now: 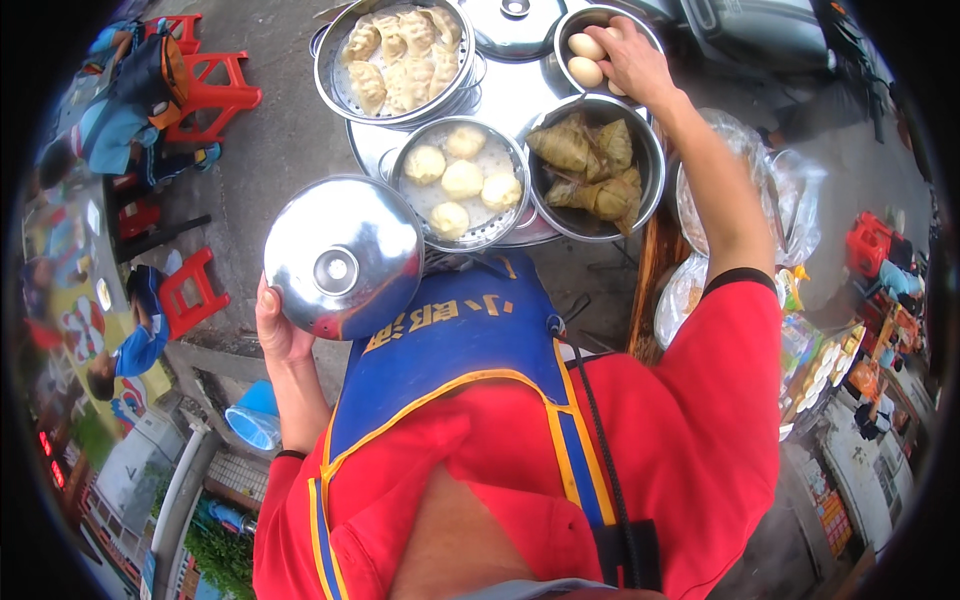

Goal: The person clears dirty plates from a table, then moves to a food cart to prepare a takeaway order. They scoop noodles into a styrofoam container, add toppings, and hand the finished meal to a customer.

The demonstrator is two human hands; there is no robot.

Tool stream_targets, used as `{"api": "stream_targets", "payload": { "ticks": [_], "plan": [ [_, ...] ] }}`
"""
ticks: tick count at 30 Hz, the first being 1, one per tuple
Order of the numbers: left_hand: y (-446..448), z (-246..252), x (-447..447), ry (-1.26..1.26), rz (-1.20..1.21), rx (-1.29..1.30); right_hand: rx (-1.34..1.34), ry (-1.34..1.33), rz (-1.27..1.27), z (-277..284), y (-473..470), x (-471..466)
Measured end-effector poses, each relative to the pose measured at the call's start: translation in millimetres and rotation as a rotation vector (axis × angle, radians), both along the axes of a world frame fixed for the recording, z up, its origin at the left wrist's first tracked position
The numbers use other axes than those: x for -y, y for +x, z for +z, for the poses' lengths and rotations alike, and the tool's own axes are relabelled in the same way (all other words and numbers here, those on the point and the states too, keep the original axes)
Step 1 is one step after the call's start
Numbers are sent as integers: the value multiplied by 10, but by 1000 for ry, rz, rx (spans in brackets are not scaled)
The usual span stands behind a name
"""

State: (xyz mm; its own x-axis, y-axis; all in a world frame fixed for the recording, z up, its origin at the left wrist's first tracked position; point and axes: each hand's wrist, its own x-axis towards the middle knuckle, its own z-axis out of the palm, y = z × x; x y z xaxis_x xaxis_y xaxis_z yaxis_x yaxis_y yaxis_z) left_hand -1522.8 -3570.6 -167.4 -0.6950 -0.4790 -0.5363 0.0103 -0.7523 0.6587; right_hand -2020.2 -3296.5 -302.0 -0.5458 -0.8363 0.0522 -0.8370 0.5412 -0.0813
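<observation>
My left hand [281,326] grips a shiny domed metal lid [367,255] by its rim, in front of the blue apron. At the top right, my right hand [634,60] reaches into a metal pot of eggs [585,71]; its fingers touch the eggs, but whether they grip one is hidden. Below that pot, another metal pot [654,187] holds leaf-wrapped rice dumplings [592,165]. A perforated steamer tray [517,206] carries several round pale buns [462,180]. Farther up, a larger steamer [330,86] contains several pleated dumplings [405,56].
A closed metal lid [514,30] lies between the big steamer and the egg pot. Plastic bags [795,199] hang beside a wooden edge [649,292] at right. People sit near red plastic stools [217,86] at left. A lined blue bin [255,416] stands lower left.
</observation>
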Motion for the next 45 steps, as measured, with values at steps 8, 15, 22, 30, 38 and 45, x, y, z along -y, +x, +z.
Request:
{"api": "stream_targets", "payload": {
  "ticks": [8, 15, 22, 30, 38, 45],
  "plan": [
    [-64, 61, -97, -66, -33, 19, -18, -56, -86, -83, 121, -13],
    [-45, 108, -187, -102, -27, 17, 115, -7, -111, -17, 7, 30],
    [-22, 81, -197, -96, -39, 22, 200, -58, -166, 230, -6, -51],
    [-118, 5, -84, -85, -89, 7, 497, -112, -117, 990, 630, -346],
    [-222, -29, 82, -93, -194, -46, 424, 91, -94, 1102, 1249, -283],
    [-91, -40, 168, -70, -178, -83, 260, 81, -61, 1047, 1319, -216]
  ]
}}
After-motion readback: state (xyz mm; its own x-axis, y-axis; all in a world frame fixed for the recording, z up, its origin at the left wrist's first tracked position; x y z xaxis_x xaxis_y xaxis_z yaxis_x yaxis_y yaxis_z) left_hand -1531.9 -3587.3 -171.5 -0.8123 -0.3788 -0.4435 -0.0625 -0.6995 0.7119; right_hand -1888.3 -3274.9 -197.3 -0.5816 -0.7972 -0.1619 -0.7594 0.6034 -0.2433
